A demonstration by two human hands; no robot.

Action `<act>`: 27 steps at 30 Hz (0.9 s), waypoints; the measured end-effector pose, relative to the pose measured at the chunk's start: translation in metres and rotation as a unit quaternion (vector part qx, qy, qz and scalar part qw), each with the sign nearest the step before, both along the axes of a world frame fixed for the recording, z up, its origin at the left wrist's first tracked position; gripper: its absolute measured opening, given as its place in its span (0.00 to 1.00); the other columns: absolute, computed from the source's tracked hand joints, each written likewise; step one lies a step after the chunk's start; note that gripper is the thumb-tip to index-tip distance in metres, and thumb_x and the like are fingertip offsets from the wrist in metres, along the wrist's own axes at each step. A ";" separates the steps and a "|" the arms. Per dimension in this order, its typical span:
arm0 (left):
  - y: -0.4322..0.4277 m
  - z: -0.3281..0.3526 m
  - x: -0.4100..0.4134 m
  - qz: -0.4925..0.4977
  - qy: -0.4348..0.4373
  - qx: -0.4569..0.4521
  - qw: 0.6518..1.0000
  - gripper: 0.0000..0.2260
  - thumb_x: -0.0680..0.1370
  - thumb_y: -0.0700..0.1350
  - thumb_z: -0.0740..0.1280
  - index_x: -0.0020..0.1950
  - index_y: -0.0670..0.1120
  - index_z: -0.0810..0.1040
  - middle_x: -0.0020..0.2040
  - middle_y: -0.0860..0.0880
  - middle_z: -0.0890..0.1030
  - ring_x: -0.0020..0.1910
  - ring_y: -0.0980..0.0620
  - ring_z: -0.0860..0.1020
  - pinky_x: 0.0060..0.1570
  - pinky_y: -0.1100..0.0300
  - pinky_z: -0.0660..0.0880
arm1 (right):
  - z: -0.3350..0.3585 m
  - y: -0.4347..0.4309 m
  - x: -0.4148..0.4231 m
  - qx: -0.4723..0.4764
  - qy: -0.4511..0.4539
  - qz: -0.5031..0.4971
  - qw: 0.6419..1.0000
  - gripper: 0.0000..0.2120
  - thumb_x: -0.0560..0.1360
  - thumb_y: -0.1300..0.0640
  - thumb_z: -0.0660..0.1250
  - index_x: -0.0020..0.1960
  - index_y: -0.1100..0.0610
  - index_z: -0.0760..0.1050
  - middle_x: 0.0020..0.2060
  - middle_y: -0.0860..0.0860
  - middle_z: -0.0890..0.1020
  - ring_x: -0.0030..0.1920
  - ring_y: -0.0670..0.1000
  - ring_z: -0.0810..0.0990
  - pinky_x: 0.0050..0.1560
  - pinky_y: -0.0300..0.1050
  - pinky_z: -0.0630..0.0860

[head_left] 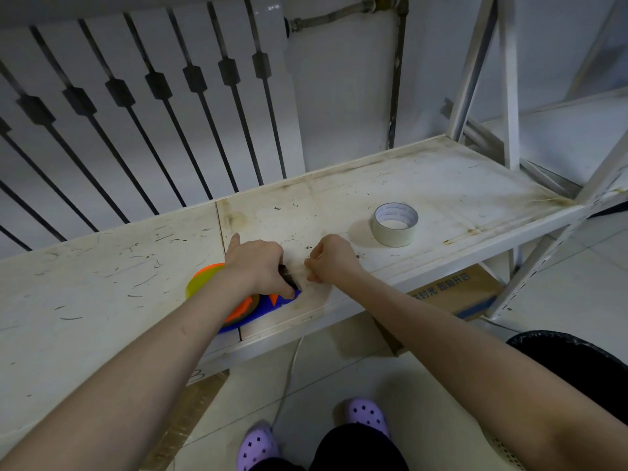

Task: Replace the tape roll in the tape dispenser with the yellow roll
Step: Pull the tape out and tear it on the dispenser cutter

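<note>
A blue and orange tape dispenser (268, 304) lies on the white shelf (441, 185) near its front edge, mostly hidden under my left arm. A yellow-green translucent disc (200, 283) shows at its left end. My left hand (260, 263) grips the dispenser's dark front end from above. Just to the right, my right hand (331, 258) pinches a strip of clear tape (300, 271) stretched from that front end. A pale yellowish tape roll (396, 224) stands flat on the shelf, farther back and to the right, apart from both hands.
A white radiator (136, 113) stands behind the shelf. The shelf's uprights (509, 79) rise at the right. A cardboard box (455, 292) sits under the shelf, and a black-lined bin (584, 365) is on the floor at right. A cable (289, 375) hangs below the shelf edge.
</note>
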State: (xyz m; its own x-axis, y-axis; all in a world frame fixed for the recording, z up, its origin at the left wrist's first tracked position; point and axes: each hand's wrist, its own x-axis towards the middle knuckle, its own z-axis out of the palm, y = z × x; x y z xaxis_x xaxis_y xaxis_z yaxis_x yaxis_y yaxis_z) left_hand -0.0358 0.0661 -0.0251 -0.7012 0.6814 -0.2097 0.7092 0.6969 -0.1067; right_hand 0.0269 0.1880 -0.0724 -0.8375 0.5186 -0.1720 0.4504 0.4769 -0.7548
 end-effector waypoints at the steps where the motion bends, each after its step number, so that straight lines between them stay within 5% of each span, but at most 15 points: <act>1: 0.000 0.000 0.000 -0.002 -0.001 0.005 1.000 0.20 0.61 0.62 0.71 0.42 0.48 0.77 0.38 0.51 0.79 0.44 0.49 0.76 0.70 0.40 0.54 | -0.001 0.000 0.001 0.002 -0.005 0.001 1.000 0.10 0.70 0.64 0.67 0.32 0.59 0.70 0.44 0.66 0.83 0.34 0.54 0.76 0.53 0.57 0.79; 3: -0.002 0.000 0.001 -0.001 0.000 0.012 1.000 0.21 0.61 0.62 0.71 0.44 0.49 0.77 0.39 0.52 0.79 0.44 0.49 0.76 0.70 0.41 0.55 | -0.003 -0.002 0.005 -0.002 -0.004 0.002 1.000 0.08 0.71 0.63 0.66 0.34 0.64 0.73 0.41 0.65 0.84 0.34 0.52 0.75 0.53 0.56 0.79; 8: -0.004 0.001 0.002 -0.008 -0.006 -0.001 1.000 0.22 0.62 0.62 0.71 0.46 0.48 0.77 0.42 0.51 0.80 0.47 0.49 0.76 0.70 0.41 0.55 | -0.013 -0.008 0.016 -0.064 0.044 -0.028 0.997 0.05 0.76 0.61 0.64 0.42 0.61 0.71 0.29 0.56 0.81 0.23 0.43 0.75 0.44 0.48 0.80; 12: -0.006 0.007 0.004 -0.012 -0.006 0.014 1.000 0.22 0.62 0.62 0.71 0.47 0.48 0.77 0.42 0.51 0.79 0.46 0.49 0.76 0.68 0.41 0.58 | -0.012 -0.006 0.022 -0.174 0.076 -0.068 0.979 0.08 0.78 0.59 0.63 0.52 0.64 0.74 0.34 0.55 0.82 0.23 0.42 0.79 0.31 0.37 0.78; 21: -0.029 0.031 0.008 -0.027 -0.030 0.108 0.993 0.25 0.60 0.63 0.73 0.51 0.52 0.75 0.47 0.53 0.79 0.45 0.51 0.75 0.55 0.50 0.71 | 0.027 -0.009 0.038 -0.249 0.162 -0.058 0.953 0.04 0.76 0.60 0.64 0.46 0.60 0.77 0.37 0.54 0.82 0.31 0.52 0.85 0.24 0.36 0.74; 27: -0.040 0.046 0.025 -0.017 -0.041 0.164 0.985 0.37 0.64 0.59 0.74 0.69 0.50 0.69 0.64 0.50 0.76 0.61 0.49 0.74 0.56 0.54 0.73 | 0.047 -0.014 0.047 -0.188 0.173 -0.045 0.966 0.03 0.75 0.57 0.66 0.47 0.55 0.78 0.37 0.52 0.83 0.30 0.47 0.84 0.29 0.38 0.77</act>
State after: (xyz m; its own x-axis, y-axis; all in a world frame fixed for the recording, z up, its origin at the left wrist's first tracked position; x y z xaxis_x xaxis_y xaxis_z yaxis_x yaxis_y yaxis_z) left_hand -0.0110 0.0258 0.0208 -0.6666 0.7448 -0.0300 0.7294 0.6601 0.1793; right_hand 0.0739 0.1740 -0.0257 -0.8327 0.5479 -0.0801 0.1671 0.1108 -0.9797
